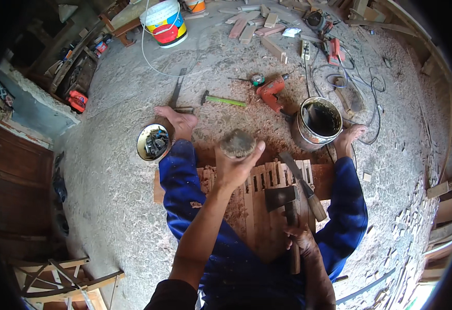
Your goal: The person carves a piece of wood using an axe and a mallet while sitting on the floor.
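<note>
My left hand [232, 173] is raised above the workpiece, closed around a round thing with a rough, worn grey-brown end [238, 144]; the rest of it is hidden. Lower and to the right, my right hand [302, 239] grips the wooden handle of a hatchet [281, 197]. Its dark, broad blade lies over several pale wooden pieces [259, 217] with rows of slots cut near their far ends. Beside the blade, a chisel [316, 206] with a wooden handle rests at a slant across these pieces. They lie between my legs, over a reddish plank [321, 178].
A bowl of dark metal bits [156, 142] stands by my left foot, a grimy bucket [316, 124] by my right. Beyond lie a green-handled hammer [223, 100], a red drill [271, 94], cables [373, 93] and wood offcuts [247, 34]. A colourful bucket [165, 23] stands farther back.
</note>
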